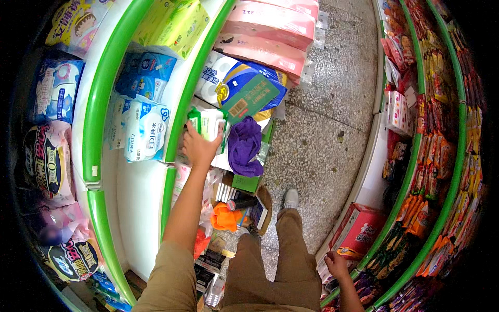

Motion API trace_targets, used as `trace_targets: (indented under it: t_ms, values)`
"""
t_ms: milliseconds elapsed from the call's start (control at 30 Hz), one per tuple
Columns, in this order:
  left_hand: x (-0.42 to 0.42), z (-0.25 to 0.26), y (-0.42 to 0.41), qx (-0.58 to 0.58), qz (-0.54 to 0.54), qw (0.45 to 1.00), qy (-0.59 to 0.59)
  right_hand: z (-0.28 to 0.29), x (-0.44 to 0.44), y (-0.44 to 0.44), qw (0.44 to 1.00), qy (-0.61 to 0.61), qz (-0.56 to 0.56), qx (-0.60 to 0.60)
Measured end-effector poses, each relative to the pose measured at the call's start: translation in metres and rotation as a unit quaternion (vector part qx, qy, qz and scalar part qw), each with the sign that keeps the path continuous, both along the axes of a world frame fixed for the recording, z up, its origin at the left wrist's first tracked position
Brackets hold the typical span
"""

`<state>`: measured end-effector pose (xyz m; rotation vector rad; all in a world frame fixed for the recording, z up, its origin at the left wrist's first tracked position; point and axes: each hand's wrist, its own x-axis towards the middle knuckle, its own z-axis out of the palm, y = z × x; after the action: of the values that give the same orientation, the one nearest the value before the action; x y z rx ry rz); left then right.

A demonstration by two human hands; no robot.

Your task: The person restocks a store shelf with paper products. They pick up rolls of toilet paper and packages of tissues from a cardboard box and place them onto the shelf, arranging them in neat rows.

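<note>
My left hand (200, 147) grips the near end of a green-and-white soft pack of wet wipes (210, 124), its thumb on the right side and its fingers on the left. A crumpled purple cloth (245, 146) lies just right of this pack. Beyond it, a green cardboard piece (249, 99) rests on a blue-and-white toilet-roll pack (253, 78). Low on the right, my right hand (336, 263) hangs by a red carton (358, 231), loosely curled, with nothing visible in it.
White shelves with green edges (181, 97) hold a white-and-blue wipes pack (146, 128) and green tissue packs (171, 27). Pink tissue packs (265, 50) stand on the speckled floor (319, 156). An orange cloth (226, 217) and books (259, 212) lie near my feet. Snack packets (432, 148) fill the right shelves.
</note>
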<state>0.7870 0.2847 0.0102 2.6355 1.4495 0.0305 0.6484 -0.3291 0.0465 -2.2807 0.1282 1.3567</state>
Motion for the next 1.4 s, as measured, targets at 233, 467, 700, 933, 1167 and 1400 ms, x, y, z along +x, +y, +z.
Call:
trace_targets:
  t_ms: [233, 467, 700, 933, 1167, 1400]
  values:
    - [0.027, -0.044, 0.007, -0.083, 0.015, 0.993, 0.088, -0.011, 0.022, -0.001, 1.000, -0.018, -0.011, 0.020]
    - [0.022, -0.043, 0.015, -0.124, 0.038, 0.988, 0.079, -0.018, 0.037, -0.014, 1.000, -0.018, 0.009, -0.006]
    - [0.021, -0.034, 0.017, -0.168, 0.061, 0.980, 0.089, 0.010, 0.047, -0.036, 0.998, -0.026, 0.049, -0.024]
    - [0.021, -0.031, 0.013, -0.172, 0.102, 0.978, 0.050, 0.038, 0.126, -0.024, 0.982, -0.059, 0.159, -0.083]
    - [0.005, -0.061, 0.030, -0.122, 0.167, 0.978, -0.016, -0.074, 0.288, 0.141, 0.965, -0.138, 0.212, 0.074]
    - [0.052, -0.045, 0.054, -0.185, 0.296, 0.937, 0.005, -0.082, 0.353, 0.316, 0.955, 0.024, 0.082, 0.285]
